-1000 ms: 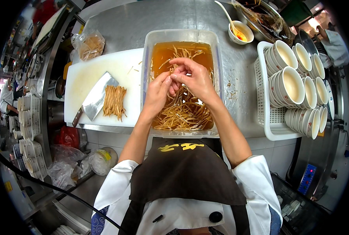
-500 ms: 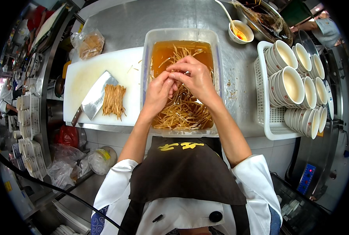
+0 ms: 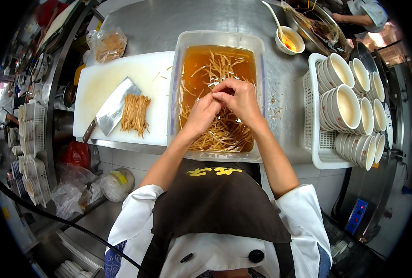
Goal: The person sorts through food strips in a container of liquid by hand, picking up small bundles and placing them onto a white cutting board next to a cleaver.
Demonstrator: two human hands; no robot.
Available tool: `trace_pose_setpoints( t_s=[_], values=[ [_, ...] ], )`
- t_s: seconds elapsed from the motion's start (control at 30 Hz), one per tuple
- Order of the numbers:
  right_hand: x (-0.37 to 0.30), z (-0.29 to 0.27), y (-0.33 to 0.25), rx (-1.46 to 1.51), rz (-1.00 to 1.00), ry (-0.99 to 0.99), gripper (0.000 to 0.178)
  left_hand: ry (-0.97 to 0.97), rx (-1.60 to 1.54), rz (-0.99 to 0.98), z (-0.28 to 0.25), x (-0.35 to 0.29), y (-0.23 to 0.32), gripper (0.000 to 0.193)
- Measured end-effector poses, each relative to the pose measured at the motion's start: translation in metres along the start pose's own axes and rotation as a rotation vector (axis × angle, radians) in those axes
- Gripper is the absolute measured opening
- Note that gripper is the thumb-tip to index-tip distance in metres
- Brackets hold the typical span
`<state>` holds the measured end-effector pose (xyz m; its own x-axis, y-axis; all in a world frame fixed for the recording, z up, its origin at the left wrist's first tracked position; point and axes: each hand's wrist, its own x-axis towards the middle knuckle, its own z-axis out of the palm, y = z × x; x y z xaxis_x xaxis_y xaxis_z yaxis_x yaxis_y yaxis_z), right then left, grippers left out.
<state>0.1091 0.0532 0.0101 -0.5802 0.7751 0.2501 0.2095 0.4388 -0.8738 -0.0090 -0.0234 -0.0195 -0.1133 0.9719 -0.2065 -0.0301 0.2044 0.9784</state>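
Observation:
Both hands meet over a clear plastic tub (image 3: 260,69) of brown liquid. The fingertips of my left hand (image 3: 202,115) are closed in a pinch and touch those of my right hand (image 3: 241,101), which is pinched too. Whatever lies between them is hidden by the fingers. Thin pale-brown strips (image 3: 222,140) pile up in the liquid below my hands, and more float toward the tub's far side. To the left, a neat bundle of similar strips (image 3: 135,114) rests on a white cutting board (image 3: 125,69), partly against the blade of a cleaver (image 3: 118,110).
A plastic bag of tan food (image 3: 109,45) lies beyond the board. Right of the tub, a white basket (image 3: 313,134) holds stacked bowls (image 3: 345,107). Farther back are a small bowl (image 3: 297,41) with a spoon and a large metal basin (image 3: 338,30). Another person's arm (image 3: 356,19) shows at the far right.
My hands have drawn nearer to me and slightly right, fingertips still together. The view has shifted a little. Another person has come farther into view at the upper right.

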Motion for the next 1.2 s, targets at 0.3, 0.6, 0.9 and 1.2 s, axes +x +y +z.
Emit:
trace_pose_setpoints(
  t_s=[0.3,0.6,0.9,1.2],
  values=[
    [0.069,0.061,0.054,0.442,0.498,0.032,0.017,0.511,-0.189,0.016,-0.016,-0.011,0.004,0.024],
    [0.098,0.142,0.077,0.624,0.923,0.23,0.008,0.587,-0.344,0.079,-0.023,-0.015,-0.004,0.023],
    [0.057,0.05,0.033,-0.157,-0.069,0.108,0.011,0.644,-0.234,0.28,-0.021,-0.006,0.004,0.023],
    [0.03,0.024,0.0,0.157,-0.015,0.155,0.015,0.321,-0.477,0.22,-0.024,0.018,0.018,0.023]
  ],
)
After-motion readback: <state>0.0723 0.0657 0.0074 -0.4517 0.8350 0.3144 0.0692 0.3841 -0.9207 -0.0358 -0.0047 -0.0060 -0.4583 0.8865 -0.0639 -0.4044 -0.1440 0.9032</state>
